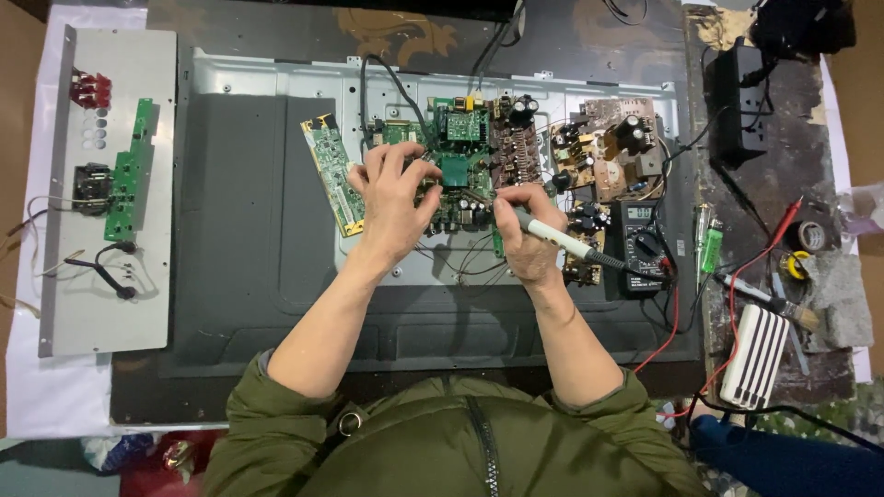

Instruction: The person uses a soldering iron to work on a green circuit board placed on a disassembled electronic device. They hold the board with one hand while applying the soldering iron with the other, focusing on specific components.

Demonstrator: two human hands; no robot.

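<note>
Right hand (pixel 529 235) grip closed round soldering iron (pixel 562 241), tip down on green main board (pixel 451 175) at centre of TV back panel (pixel 249 212). Left hand (pixel 391 198) fingers pinched on something small at board, cannot tell what.

Risks, judged: tip slips, bridges joints; heat near left fingers; loose wires snag iron cord.

Count: two hands, one iron, one multimeter (pixel 640 244), one brown power board (pixel 612 147), one narrow green strip board (pixel 333 175), one white power strip (pixel 755 354) on worktop.

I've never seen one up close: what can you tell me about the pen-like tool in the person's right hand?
The soldering iron is a slim, pen-shaped tool with a pale grey barrel and a dark rear grip trailing a cable. The right hand holds it like a pen, slanted, its tip down toward the green circuit board. Whether the tip touches the board cannot be told.
</note>
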